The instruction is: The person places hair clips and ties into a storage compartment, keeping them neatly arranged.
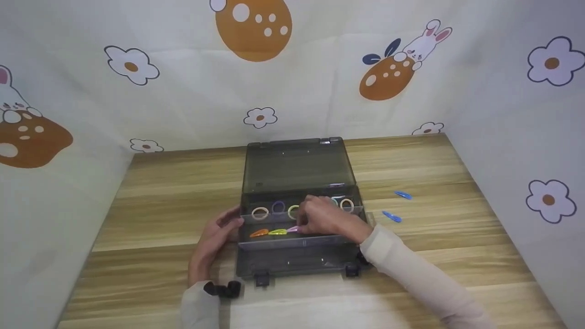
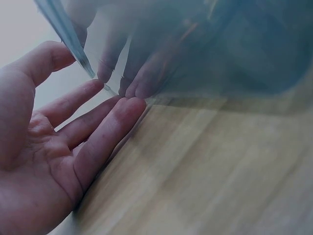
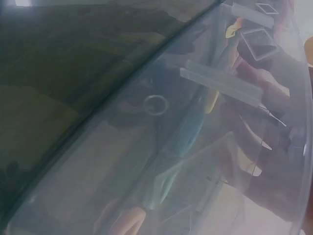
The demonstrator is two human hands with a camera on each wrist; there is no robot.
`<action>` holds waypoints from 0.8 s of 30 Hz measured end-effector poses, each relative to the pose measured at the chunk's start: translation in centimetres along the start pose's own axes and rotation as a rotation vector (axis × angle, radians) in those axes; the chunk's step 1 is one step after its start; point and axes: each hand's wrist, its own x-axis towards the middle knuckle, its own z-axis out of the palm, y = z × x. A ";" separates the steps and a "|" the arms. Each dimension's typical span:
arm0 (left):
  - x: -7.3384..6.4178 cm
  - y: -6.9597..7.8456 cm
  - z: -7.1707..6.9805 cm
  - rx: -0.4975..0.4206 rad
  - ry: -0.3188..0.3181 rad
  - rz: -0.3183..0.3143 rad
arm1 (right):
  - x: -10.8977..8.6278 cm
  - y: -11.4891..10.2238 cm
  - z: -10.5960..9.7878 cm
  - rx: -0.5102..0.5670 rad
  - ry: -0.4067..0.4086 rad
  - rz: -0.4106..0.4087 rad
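Observation:
A dark see-through plastic box (image 1: 297,260) lies opened on the table. In its front compartment are an orange hair clip (image 1: 259,233), a yellow-green hair clip (image 1: 277,232) and a pink hair clip (image 1: 292,229) in a row. My right hand (image 1: 322,217) reaches in from the right and pinches the pink clip's right end. Several hair ties stand behind, among them a beige hair tie (image 1: 260,213) and a purple hair tie (image 1: 278,207); the hand partly covers others. Against the box's left side, my left hand (image 2: 58,142) rests with its fingers extended, fingertips touching the clear wall.
Two blue hair clips, a farther blue clip (image 1: 403,195) and a nearer blue clip (image 1: 392,216), lie on the wooden table (image 1: 160,219) right of the box. The box's lid (image 1: 299,167) leans back towards the patterned cloth (image 1: 301,91). The right wrist view looks through blurred plastic.

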 end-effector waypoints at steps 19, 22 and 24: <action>-0.1 0.2 -0.2 0.024 -0.011 -0.016 | -2.0 0.5 -5.6 0.274 0.078 -0.022; -0.1 0.2 -0.2 0.022 -0.011 -0.018 | -2.9 1.0 -7.0 0.327 0.135 -0.002; 0.0 0.2 -0.1 0.016 -0.011 -0.019 | -3.6 1.5 -7.6 0.358 0.152 0.028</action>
